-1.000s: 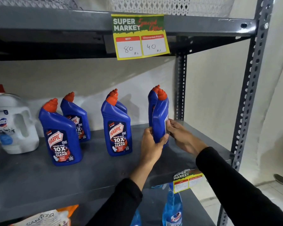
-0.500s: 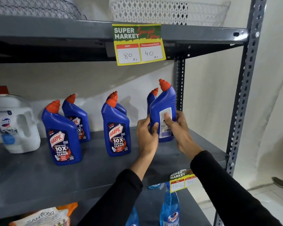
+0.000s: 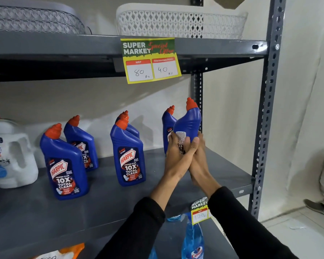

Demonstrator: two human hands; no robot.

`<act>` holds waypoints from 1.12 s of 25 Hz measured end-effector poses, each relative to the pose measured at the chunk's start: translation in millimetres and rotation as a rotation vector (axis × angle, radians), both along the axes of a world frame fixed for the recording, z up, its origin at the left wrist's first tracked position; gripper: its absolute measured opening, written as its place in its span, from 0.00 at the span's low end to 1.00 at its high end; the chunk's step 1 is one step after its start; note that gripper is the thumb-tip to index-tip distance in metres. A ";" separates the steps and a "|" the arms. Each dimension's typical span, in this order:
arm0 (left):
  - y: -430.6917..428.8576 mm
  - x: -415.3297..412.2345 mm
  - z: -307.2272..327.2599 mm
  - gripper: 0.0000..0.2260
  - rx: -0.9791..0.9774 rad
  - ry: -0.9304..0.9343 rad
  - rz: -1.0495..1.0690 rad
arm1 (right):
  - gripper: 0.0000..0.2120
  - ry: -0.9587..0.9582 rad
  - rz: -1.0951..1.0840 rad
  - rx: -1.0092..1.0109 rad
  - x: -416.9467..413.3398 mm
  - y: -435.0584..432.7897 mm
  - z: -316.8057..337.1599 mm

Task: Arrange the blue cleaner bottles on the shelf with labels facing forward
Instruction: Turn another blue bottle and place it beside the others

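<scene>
Both hands grip one blue cleaner bottle [image 3: 189, 124] with an orange cap, lifted off the grey shelf [image 3: 228, 176] at its right end. My left hand [image 3: 176, 154] wraps its lower front; my right hand [image 3: 199, 156] holds it from the right. Its white back label partly faces me. Just behind it stands another blue bottle [image 3: 167, 128]. Further left stand a front bottle [image 3: 128, 154] with one behind it [image 3: 133, 129], and a left front bottle [image 3: 64, 165] with one behind [image 3: 82, 143]. Their front labels face forward.
A white jug [image 3: 11, 154] stands at the shelf's left end. Price tags hang on the upper shelf edge [image 3: 151, 59] and the lower one [image 3: 199, 210]. White baskets [image 3: 176, 21] sit above. Light-blue spray bottles [image 3: 193, 240] stand below. The steel upright [image 3: 266, 116] bounds the right.
The held bottle has been turned in both hands, so less of its white back label shows. My hands have closed together around its lower part.
</scene>
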State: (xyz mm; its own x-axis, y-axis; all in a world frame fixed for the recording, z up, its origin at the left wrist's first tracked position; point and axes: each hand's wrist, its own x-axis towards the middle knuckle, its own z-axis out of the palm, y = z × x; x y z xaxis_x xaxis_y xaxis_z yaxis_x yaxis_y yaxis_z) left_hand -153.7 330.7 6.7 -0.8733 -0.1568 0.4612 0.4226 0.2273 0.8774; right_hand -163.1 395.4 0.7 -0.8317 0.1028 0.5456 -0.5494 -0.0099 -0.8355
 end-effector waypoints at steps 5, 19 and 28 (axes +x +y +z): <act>-6.7 3.3 7.5 0.24 0.042 0.056 -0.093 | 0.20 0.039 0.171 -0.043 12.9 3.0 -9.3; -36.4 -18.0 -10.7 0.15 0.180 -0.098 -0.047 | 0.31 -0.205 0.024 0.229 -35.0 22.8 -7.1; -43.5 -33.7 -15.2 0.15 0.116 -0.144 -0.060 | 0.31 -0.231 -0.013 0.318 -58.3 16.6 -21.4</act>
